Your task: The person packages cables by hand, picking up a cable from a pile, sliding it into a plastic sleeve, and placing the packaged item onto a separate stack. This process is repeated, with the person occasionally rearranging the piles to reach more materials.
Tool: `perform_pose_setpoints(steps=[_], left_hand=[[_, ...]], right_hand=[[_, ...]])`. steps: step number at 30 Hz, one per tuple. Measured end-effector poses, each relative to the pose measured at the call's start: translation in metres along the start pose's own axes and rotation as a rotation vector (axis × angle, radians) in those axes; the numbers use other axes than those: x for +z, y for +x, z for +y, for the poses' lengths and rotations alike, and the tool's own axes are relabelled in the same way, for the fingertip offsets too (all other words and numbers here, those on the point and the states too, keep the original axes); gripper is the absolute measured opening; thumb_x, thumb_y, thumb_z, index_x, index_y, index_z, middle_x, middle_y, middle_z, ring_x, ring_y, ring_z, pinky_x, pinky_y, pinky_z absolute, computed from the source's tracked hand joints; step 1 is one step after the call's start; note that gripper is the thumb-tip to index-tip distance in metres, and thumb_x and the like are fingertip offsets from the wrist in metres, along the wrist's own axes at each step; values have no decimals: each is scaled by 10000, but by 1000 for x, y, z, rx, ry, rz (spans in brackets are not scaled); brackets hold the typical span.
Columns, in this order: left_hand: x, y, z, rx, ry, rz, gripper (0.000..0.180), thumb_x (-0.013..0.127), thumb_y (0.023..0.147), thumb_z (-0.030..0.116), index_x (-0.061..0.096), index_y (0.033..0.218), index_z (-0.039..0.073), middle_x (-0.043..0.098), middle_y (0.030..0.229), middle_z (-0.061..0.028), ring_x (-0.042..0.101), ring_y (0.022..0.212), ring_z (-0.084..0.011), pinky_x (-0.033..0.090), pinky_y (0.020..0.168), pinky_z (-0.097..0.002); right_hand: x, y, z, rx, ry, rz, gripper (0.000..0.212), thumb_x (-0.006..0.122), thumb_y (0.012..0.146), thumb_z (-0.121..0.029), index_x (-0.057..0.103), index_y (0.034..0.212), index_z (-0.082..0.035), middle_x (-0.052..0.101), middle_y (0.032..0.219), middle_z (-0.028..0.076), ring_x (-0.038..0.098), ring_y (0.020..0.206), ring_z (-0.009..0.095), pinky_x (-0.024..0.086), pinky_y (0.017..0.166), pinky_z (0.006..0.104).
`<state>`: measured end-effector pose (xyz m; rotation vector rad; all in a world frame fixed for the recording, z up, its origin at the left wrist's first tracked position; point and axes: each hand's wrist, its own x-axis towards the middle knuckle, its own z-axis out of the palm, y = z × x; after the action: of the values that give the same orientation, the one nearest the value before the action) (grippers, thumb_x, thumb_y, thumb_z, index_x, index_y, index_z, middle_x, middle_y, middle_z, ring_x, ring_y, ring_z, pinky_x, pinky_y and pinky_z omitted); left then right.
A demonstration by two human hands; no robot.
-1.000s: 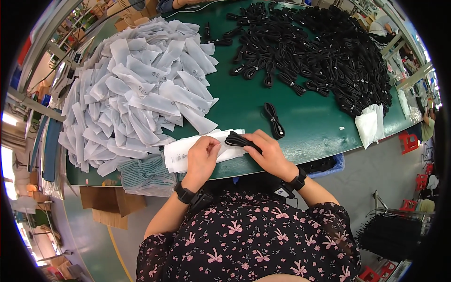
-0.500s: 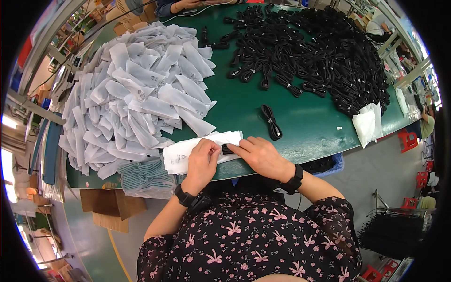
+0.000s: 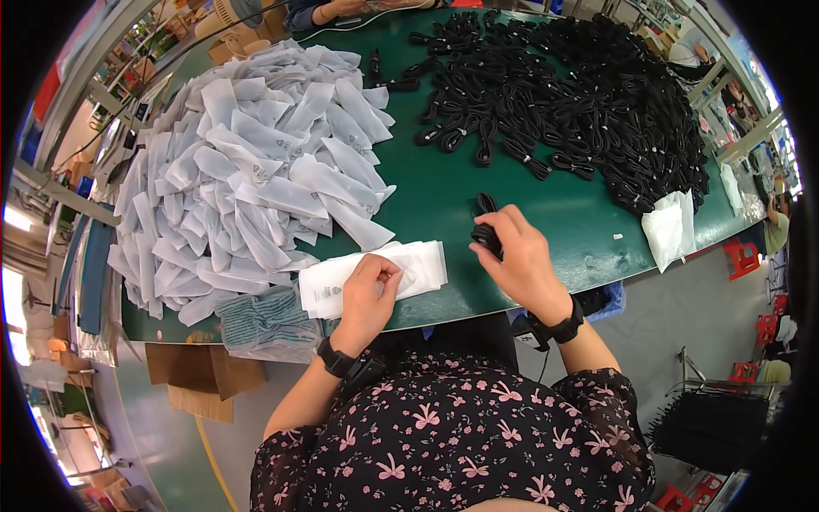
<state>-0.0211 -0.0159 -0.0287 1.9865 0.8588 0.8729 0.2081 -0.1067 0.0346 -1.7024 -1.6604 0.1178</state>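
Cable point(image 3: 485, 232), black and coiled, is gripped between the thumb and curled fingers of the right hand point(image 3: 523, 266), over the near half of the green table point(image 3: 426, 200); whether it touches the surface cannot be told. The left hand point(image 3: 368, 294) rests on a stack of white bags point(image 3: 321, 290) along the near edge, its thumb and fingertips drawn together; whether they pinch a bag cannot be told. A heap of pale pouches point(image 3: 256, 162) covers the left end, and a heap of black coils point(image 3: 589, 102) spreads toward the far right corner. A striped teal knit bundle point(image 3: 269, 316) in clear plastic lies by the near left corner, just beside the stack. A white plastic bag point(image 3: 668, 229) sits near the right end.
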Motion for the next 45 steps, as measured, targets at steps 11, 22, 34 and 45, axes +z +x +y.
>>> perform_pose_setpoints(steps=[11, 22, 34, 45], left_hand=[[-2, -1, 0, -71, -60, -1, 77, 654, 845, -18, 597, 895, -19, 607, 868, -75, 583, 775, -156, 490, 739, -266], [-10, 2, 10, 189, 7, -85, 115, 661, 806, -45, 595, 890, -2, 605, 933, -99, 589, 870, -242, 486, 792, -318], [-22, 32, 38, 286, 18, -88, 121, 657, 802, -42, 575, 860, 25, 602, 1023, -88, 563, 1012, -273, 467, 877, -349], [-39, 51, 43, -345, -1017, -282, 65, 545, 973, 96, 560, 969, 34, 560, 1228, -102, 569, 1086, -184, 485, 967, -362]], right_hand=[[30, -26, 20, -66, -43, -123, 278, 719, 815, -102, 604, 1056, -27, 558, 888, 124, 593, 724, 349, 484, 632, 423], [23, -14, 6, 61, 241, -481, 256, 704, 856, -149, 638, 1068, -23, 576, 871, 104, 589, 682, 295, 486, 606, 362], [45, -6, -10, -152, 415, -92, 283, 710, 831, 1, 625, 1100, -16, 592, 1021, 89, 576, 763, 108, 480, 662, 251], [40, 23, -31, -201, 529, 59, 369, 725, 798, 43, 592, 1139, -3, 594, 992, 90, 571, 702, 121, 478, 620, 242]])
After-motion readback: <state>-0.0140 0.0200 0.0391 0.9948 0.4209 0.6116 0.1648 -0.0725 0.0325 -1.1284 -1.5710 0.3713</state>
